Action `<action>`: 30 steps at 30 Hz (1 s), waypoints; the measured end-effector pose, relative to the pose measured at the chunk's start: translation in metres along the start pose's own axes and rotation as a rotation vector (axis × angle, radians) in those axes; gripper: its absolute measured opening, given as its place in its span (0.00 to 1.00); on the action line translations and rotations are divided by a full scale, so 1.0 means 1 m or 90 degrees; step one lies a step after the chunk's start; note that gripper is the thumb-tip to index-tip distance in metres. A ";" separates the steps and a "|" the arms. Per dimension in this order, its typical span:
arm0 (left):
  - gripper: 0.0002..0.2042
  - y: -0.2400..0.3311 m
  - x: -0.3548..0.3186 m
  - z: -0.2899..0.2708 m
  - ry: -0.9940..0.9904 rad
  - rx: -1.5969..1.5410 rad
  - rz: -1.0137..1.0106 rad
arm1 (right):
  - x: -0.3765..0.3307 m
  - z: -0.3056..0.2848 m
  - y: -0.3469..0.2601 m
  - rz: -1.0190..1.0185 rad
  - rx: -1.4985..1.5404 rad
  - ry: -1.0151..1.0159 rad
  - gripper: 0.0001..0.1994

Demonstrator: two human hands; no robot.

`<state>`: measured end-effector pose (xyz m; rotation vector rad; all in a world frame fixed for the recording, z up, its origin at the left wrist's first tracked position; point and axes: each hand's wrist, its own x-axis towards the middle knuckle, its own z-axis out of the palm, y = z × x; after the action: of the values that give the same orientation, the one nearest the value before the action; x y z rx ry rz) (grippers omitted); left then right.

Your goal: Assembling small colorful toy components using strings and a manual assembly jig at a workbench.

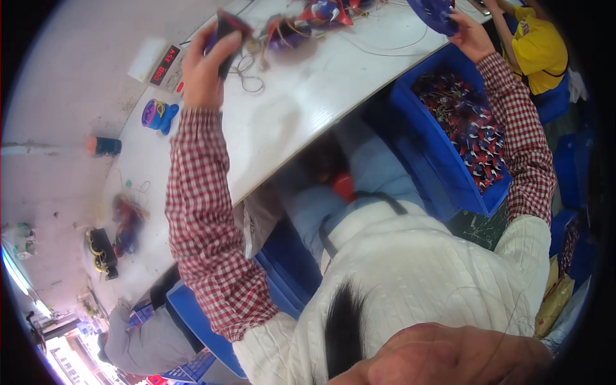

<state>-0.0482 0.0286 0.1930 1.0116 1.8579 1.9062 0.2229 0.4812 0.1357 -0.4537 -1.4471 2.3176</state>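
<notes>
My left hand (204, 67) is raised over the white table, closed around a dark piece with a red edge (230, 31). It is blurred, and its exact kind cannot be told. A thin looped cord (249, 74) lies or hangs just beside that hand. At the far right edge of the table, my right hand (473, 37) grips the rim of a round purple-blue plastic piece (435, 14), partly cut off by the picture's edge. Between the hands, a purple piece with tan strings (285, 35) and several red, white and purple pieces (326, 11) lie on the table.
A blue bin (410, 115) full of small red, white and blue pieces stands under my right forearm. Along the wall side are a red-digit display (165, 64), a colourful tub (154, 114) and a thread spool (104, 146). A person in yellow (542, 48) sits at right.
</notes>
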 end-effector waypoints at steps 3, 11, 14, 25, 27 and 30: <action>0.31 0.018 0.012 0.025 -0.082 0.096 -0.022 | 0.020 0.030 0.027 0.019 -0.168 -0.041 0.19; 0.32 0.040 -0.084 0.047 -0.354 0.187 -0.165 | 0.006 0.203 0.066 0.165 0.019 -0.030 0.10; 0.30 0.033 -0.115 0.050 -0.334 0.180 -0.173 | 0.002 0.218 0.074 0.219 0.012 0.015 0.11; 0.26 0.048 -0.156 0.071 -0.295 0.109 -0.147 | 0.002 0.238 0.078 0.219 0.055 0.024 0.11; 0.26 0.053 -0.165 0.068 -0.291 0.098 -0.165 | 0.000 0.246 0.074 0.159 0.096 0.092 0.10; 0.26 0.048 -0.185 0.051 -0.268 0.116 -0.172 | 0.000 0.246 0.066 0.154 0.033 0.088 0.10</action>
<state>0.1294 -0.0585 0.1839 1.0561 1.8257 1.2748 0.1023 0.2617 0.1797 -0.7953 -1.3264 2.4458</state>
